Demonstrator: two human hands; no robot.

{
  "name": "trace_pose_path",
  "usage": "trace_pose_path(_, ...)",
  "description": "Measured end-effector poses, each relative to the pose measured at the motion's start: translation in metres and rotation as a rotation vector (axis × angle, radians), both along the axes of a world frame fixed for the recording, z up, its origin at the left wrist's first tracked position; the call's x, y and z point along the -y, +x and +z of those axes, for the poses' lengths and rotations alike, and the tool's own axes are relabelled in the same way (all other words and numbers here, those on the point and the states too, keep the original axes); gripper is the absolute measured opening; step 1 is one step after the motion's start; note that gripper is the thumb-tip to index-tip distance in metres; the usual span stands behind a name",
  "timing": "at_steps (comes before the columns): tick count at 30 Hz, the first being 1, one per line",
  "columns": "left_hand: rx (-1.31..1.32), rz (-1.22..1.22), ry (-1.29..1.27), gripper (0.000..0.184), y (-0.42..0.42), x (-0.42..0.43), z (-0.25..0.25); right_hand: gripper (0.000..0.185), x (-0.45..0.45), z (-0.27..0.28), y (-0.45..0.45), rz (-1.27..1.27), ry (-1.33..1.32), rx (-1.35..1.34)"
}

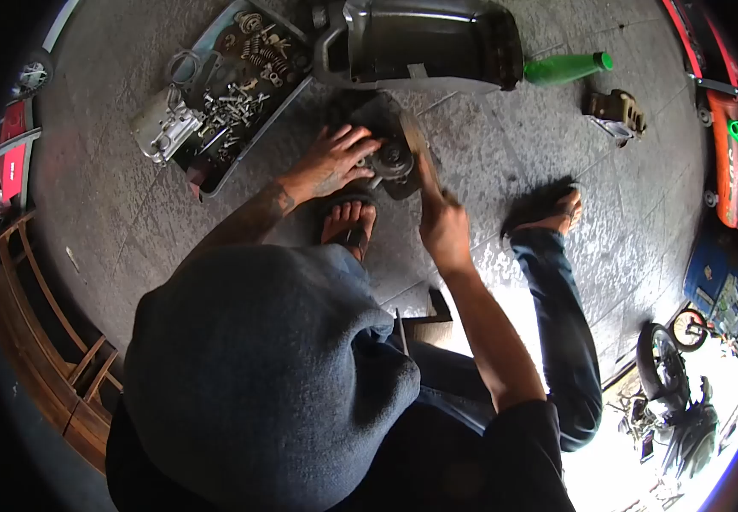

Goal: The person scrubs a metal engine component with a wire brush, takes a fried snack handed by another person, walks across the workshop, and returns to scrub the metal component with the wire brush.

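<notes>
A dark metal engine part (pixel 395 160) with a round raised centre lies on the floor in front of me, on or against a dark flat piece (pixel 379 109). My left hand (pixel 337 160) presses its spread fingers against the left side of this part, gripping its edge. In my right hand (pixel 445 229) is a flat brown wooden tool (pixel 417 141), its index finger stretched along it. The tool runs along the part's right side; its exact kind I cannot make out.
A metal tray (pixel 271 115) of bolts, springs and small parts stands at the left, with a silver casting (pixel 165 125) at its edge. Ahead are a black basin (pixel 433 43) and a green bottle (pixel 567 68). Another metal part (pixel 616 113) lies right. My feet flank the work.
</notes>
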State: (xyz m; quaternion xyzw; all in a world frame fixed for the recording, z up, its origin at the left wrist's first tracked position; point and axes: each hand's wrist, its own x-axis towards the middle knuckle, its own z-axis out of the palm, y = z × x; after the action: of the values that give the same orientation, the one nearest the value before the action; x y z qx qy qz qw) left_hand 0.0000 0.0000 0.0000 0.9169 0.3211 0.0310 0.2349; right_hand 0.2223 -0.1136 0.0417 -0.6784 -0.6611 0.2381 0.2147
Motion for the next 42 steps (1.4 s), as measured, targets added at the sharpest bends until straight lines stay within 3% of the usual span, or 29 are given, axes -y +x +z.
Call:
trace_pose_path(3, 0.007, -0.020, 0.055, 0.050, 0.005, -0.022, 0.001, 0.069, 0.001, -0.002, 0.006, -0.018, 0.045, -0.031)
trace_pose_path(6, 0.094, -0.010, 0.032, 0.052, 0.005, -0.013, -0.004, 0.069, -0.035, 0.011, -0.005, -0.059, -0.135, -0.052)
trace_pose_path(13, 0.084, -0.037, 0.077, 0.052, 0.004, -0.013, -0.005, 0.073, 0.028, 0.007, -0.006, -0.090, 0.011, -0.070)
trace_pose_path(17, 0.098, -0.007, -0.029, 0.049, 0.007, -0.016, -0.002, 0.074, -0.011, 0.009, -0.010, -0.103, -0.075, 0.042)
trace_pose_path(20, 0.063, -0.016, 0.049, 0.051, 0.006, -0.015, -0.003, 0.071, 0.000, 0.010, -0.002, -0.091, 0.008, -0.081)
trace_pose_path(21, 0.048, -0.017, 0.132, 0.052, 0.006, -0.012, -0.005, 0.066, 0.007, 0.017, 0.005, -0.135, 0.050, -0.136)
trace_pose_path(23, 0.039, -0.010, 0.120, 0.053, 0.005, -0.013, -0.005, 0.060, 0.022, 0.020, 0.015, -0.422, -0.171, -0.179)
trace_pose_path(24, 0.070, -0.014, 0.064, 0.053, 0.004, -0.013, -0.007, 0.060, 0.022, 0.023, 0.012, -0.422, -0.182, -0.181)
trace_pose_path(26, 0.084, -0.018, 0.032, 0.053, 0.005, -0.012, -0.004, 0.059, 0.010, 0.029, 0.008, -0.170, -0.009, -0.170)
trace_pose_path(27, 0.088, -0.019, 0.044, 0.053, 0.005, -0.012, -0.002, 0.046, 0.002, 0.026, 0.000, -0.143, 0.032, -0.229)
trace_pose_path(29, 0.088, -0.010, 0.055, 0.052, 0.005, -0.011, -0.001, 0.044, -0.020, 0.015, -0.004, -0.190, -0.042, -0.069)
trace_pose_path(31, 0.034, 0.019, 0.040, 0.049, 0.001, -0.011, -0.004, 0.029, -0.034, -0.006, -0.003, -0.066, -0.056, -0.043)
trace_pose_path(32, 0.043, 0.019, 0.075, 0.048, -0.003, -0.004, -0.016, 0.016, -0.034, -0.017, 0.000, 0.036, -0.228, -0.006)
trace_pose_path(33, 0.211, 0.053, -0.090, 0.045, -0.017, 0.002, -0.055, 0.019, -0.029, -0.016, -0.005, -0.002, -0.040, 0.002)
trace_pose_path(34, 0.154, 0.038, -0.052, 0.046, -0.020, -0.002, -0.060, 0.019, -0.036, -0.002, -0.009, 0.082, -0.252, 0.098)
trace_pose_path(35, 0.098, 0.022, -0.013, 0.047, -0.023, -0.005, -0.065, 0.018, -0.023, -0.020, -0.010, 0.045, 0.085, 0.024)
trace_pose_path(36, 0.042, 0.004, 0.025, 0.048, -0.025, -0.008, -0.068, 0.011, -0.017, -0.004, -0.011, 0.077, -0.153, 0.082)
trace_pose_path(37, 0.009, -0.010, 0.014, 0.050, -0.017, -0.007, -0.038, 0.013, 0.016, -0.012, -0.014, 0.023, 0.099, 0.252)
trace_pose_path(38, -0.024, 0.011, -0.143, 0.048, -0.003, -0.006, -0.002, 0.039, 0.004, 0.002, -0.013, -0.029, -0.434, 0.047)
trace_pose_path(40, -0.159, -0.011, -0.290, 0.057, 0.011, -0.010, 0.021, 0.071, 0.008, 0.015, -0.007, -0.110, -0.279, -0.032)
trace_pose_path(42, -0.189, -0.002, -0.239, 0.057, 0.011, -0.016, 0.010, 0.077, -0.033, 0.017, -0.005, -0.075, -0.317, -0.056)
